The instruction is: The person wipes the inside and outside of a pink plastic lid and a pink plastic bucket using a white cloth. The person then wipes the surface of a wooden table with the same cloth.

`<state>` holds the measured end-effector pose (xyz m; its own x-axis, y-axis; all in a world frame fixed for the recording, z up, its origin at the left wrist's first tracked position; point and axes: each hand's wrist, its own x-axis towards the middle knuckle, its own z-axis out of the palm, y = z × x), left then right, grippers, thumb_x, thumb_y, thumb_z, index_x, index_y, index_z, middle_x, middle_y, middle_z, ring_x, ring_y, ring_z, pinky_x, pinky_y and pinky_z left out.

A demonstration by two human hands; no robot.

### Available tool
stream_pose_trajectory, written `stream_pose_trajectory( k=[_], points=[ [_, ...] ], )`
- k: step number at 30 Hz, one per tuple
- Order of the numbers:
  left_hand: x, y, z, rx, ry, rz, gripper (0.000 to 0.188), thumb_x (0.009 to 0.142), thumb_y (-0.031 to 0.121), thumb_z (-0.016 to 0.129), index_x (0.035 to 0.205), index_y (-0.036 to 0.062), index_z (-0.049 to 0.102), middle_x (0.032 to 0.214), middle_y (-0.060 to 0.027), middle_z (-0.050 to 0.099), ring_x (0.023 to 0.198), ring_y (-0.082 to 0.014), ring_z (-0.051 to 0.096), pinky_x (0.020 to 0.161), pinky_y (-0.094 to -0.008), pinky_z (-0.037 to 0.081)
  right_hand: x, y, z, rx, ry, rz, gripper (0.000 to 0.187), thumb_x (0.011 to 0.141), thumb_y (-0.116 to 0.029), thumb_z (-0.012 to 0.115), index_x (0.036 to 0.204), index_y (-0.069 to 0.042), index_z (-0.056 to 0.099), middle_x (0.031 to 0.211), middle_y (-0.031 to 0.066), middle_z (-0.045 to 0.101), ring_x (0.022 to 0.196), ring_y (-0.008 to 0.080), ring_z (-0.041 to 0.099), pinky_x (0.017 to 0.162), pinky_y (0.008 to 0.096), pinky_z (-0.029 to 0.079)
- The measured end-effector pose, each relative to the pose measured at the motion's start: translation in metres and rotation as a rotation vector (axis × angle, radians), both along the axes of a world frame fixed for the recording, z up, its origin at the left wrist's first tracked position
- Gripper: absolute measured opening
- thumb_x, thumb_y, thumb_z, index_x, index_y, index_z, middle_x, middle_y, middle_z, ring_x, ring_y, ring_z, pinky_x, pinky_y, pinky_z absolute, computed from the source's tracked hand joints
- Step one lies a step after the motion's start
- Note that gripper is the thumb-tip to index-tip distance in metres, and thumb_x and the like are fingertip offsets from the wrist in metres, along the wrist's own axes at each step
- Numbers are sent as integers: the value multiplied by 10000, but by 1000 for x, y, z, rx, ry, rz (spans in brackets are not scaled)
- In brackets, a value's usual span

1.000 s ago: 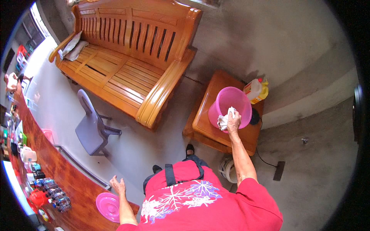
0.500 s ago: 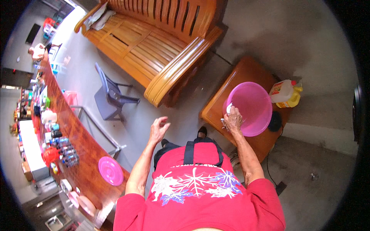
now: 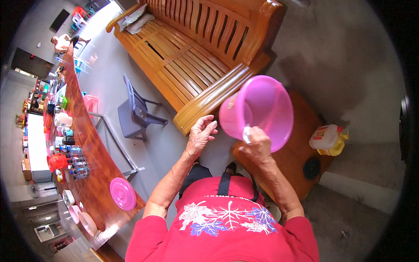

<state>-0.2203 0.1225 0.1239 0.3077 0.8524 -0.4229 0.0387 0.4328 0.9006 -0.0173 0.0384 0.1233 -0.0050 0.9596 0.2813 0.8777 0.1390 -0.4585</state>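
My right hand [image 3: 256, 144] grips the near rim of a translucent pink plastic bucket [image 3: 279, 109], which hangs tilted in the air with its mouth turned towards me. Something small and white [image 3: 247, 134] shows at the fingers of that hand; I cannot make out what it is. To the left of the bucket, my left hand [image 3: 202, 133] hovers with bent fingers apart and nothing in them. Under the bucket, at the right, stands a low brown wooden table [image 3: 301, 170].
Jugs with red and yellow parts [image 3: 328, 139] and a dark round object [image 3: 311, 168] rest on the low table. A wooden bench [image 3: 192, 65] and grey plastic chair [image 3: 135, 109] stand ahead. At left, a long counter [image 3: 98, 174] bears bottles and a pink lid [image 3: 123, 194]. Another person [image 3: 61, 43] is far left.
My right hand has lifted the pink bucket off the low table, bringing it leftward and tilting it. My left hand has moved right, closer to the bucket.
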Motion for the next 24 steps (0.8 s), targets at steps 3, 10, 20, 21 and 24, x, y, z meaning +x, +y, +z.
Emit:
stream_pose_trajectory(
  k=[3,10,20,21,24],
  points=[
    [0,24,10,59,-54,121,399,883,322,635,1162,58,526,973,-16,592,765,-86,558,617,-216,459,-51,32,-2,39,3,85,501,511,-125,779,963,-31,584,847,113,574,761,283,567,625,388,491],
    [-55,97,-23,335,270,372,291,867,199,664,1000,16,481,845,-47,589,753,-89,539,673,-248,463,-147,94,-30,104,-47,140,255,646,-141,639,864,-30,568,782,91,528,723,245,548,593,342,473],
    [-116,160,-69,511,230,466,224,877,74,580,1079,-18,550,883,-97,639,801,-156,595,735,-302,487,-155,133,-24,-43,-37,374,285,759,-362,637,887,-109,621,836,71,528,816,230,529,712,364,398],
    [-118,161,-70,536,240,451,251,872,60,571,1109,-21,556,916,-109,649,836,-171,608,764,-311,488,-146,133,-21,-90,-73,389,289,748,-374,640,881,-117,627,842,66,526,828,221,524,720,361,392],
    [-120,169,-71,511,239,363,351,845,18,549,1194,-12,553,1030,-143,659,941,-213,629,841,-331,478,-113,138,-11,-230,-276,380,297,716,-403,640,868,-149,646,860,40,521,874,192,495,770,354,357]
  ],
)
